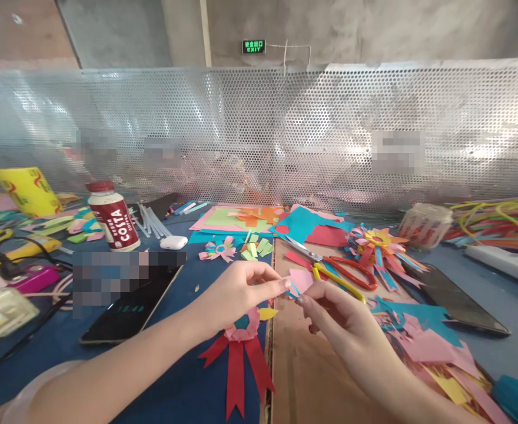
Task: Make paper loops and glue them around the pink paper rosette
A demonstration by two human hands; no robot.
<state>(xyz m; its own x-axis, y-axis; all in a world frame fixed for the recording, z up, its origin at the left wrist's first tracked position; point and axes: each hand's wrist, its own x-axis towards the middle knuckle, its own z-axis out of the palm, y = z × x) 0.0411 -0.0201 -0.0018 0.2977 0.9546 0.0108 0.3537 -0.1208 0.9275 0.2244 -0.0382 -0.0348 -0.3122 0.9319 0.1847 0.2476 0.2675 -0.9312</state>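
Observation:
Close together over the table's middle, my left hand (250, 288) and my right hand (336, 312) pinch a narrow blue paper strip (293, 290) between thumbs and fingers. Just behind the fingertips shows a pink paper piece (302, 279); whether it is held or lies on the table I cannot tell. Scissors (347, 270) with red and yellow handles lie beyond my right hand. Below my left hand is a paper rosette (242, 330) with a pink ruffled rim, blue centre and red ribbon tails (236, 377), partly hidden by that hand. A yellow paper petal (268, 314) sticks out beside it.
Coloured paper sheets (215, 217) and a finished-looking rosette (376, 244) lie farther back. A Costa bottle (114, 218), glue sticks (150, 221) and a phone (130, 306) are on the left. On the right are paper scraps (431, 341), another phone (457, 297) and a jar (425, 227).

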